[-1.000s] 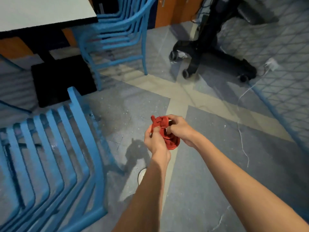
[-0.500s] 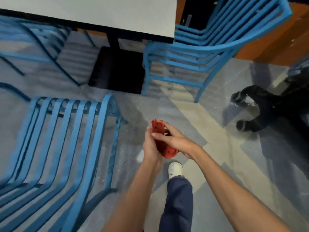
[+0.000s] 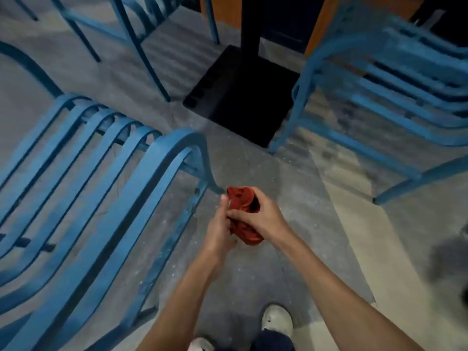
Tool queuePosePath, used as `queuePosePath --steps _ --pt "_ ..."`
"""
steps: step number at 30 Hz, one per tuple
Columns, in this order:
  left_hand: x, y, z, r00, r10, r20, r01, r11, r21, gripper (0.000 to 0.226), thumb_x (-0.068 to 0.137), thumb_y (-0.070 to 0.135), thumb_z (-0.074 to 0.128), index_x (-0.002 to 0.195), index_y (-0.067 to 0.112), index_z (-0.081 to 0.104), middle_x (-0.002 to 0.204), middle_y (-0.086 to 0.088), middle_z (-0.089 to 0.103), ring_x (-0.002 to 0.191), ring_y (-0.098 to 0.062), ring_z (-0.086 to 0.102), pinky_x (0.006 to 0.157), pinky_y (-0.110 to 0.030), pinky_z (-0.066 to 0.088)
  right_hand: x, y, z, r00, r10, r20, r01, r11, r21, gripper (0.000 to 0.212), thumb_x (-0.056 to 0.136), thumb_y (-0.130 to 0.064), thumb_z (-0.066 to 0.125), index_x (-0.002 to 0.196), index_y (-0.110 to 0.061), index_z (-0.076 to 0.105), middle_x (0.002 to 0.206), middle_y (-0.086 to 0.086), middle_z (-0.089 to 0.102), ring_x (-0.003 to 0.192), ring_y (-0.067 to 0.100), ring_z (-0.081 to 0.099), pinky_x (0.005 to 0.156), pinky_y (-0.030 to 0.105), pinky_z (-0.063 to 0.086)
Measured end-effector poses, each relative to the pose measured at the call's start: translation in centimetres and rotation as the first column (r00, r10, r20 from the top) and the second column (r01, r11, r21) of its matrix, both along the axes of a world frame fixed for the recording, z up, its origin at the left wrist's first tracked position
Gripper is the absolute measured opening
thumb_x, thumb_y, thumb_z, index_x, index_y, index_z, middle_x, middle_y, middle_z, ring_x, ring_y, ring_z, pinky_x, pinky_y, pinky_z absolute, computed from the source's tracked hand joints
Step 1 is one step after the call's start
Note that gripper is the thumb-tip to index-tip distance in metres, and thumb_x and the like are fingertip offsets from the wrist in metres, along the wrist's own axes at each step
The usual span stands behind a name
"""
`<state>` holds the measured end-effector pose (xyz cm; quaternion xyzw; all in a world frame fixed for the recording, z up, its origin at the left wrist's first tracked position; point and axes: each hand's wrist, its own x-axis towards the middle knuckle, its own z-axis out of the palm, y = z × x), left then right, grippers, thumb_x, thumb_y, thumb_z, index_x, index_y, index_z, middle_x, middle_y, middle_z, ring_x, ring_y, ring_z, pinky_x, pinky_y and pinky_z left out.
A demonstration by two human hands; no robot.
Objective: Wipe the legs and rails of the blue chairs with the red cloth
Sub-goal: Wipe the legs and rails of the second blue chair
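red cloth (image 3: 242, 214) | bunched between left hand (image 3: 219, 230), right hand (image 3: 263, 219)

Crumpled red cloth (image 3: 243, 214); matt painted blue chairs (image 3: 106, 188); speckled floor (image 3: 266, 274).

A speckled grey floor (image 3: 266, 173) is crossed by a pale beige band (image 3: 379, 236) at the right. A black table base (image 3: 243, 97) with a post (image 3: 250, 21) is seen beyond, before orange panels (image 3: 225, 8).
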<state>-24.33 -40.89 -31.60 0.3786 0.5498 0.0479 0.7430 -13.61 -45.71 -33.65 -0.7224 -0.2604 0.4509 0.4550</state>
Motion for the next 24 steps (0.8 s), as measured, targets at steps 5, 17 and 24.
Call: queuePosePath --steps 5,17,24 --pt "-1.5 4.5 -5.8 0.978 -0.098 -0.182 0.174 0.865 0.47 0.034 0.095 0.05 0.043 0.105 0.03 0.069 0.101 0.013 0.068 0.098 -0.002 0.061 0.079 -0.015 0.041 0.7 3.8 -7.0 0.998 0.037 0.044 -0.039 0.998 0.054 0.032 0.073 -0.006 0.079 0.098 -0.018 0.063 0.085 -0.008 0.067 0.075 -0.008 0.061 0.074 0.01 0.047" --pt "-1.5 11.8 -14.5 0.742 -0.157 -0.652 0.635 0.479 0.607 0.04 0.082 0.03 0.071 0.117 0.014 0.061 0.114 -0.003 0.066 0.098 -0.018 0.06 0.078 -0.022 0.039 3.7 9.3 -16.7 0.974 0.088 0.209 -0.135 0.965 0.225 0.035 0.09 0.003 0.055 0.12 -0.013 0.061 0.096 -0.028 0.057 0.077 -0.024 0.057 0.067 0.0 0.042" --pt "-1.5 12.0 -15.8 0.768 -0.032 -0.64 0.606 0.361 0.709 0.029 0.079 0.028 0.071 0.105 0.016 0.067 0.098 0.0 0.068 0.081 -0.013 0.056 0.068 -0.023 0.038 -0.3 10.8 -20.7 0.987 -0.087 0.134 0.015 0.887 0.461 0.014 0.094 -0.028 0.058 0.108 -0.027 0.061 0.096 -0.02 0.064 0.091 -0.009 0.06 0.078 0.006 0.046"
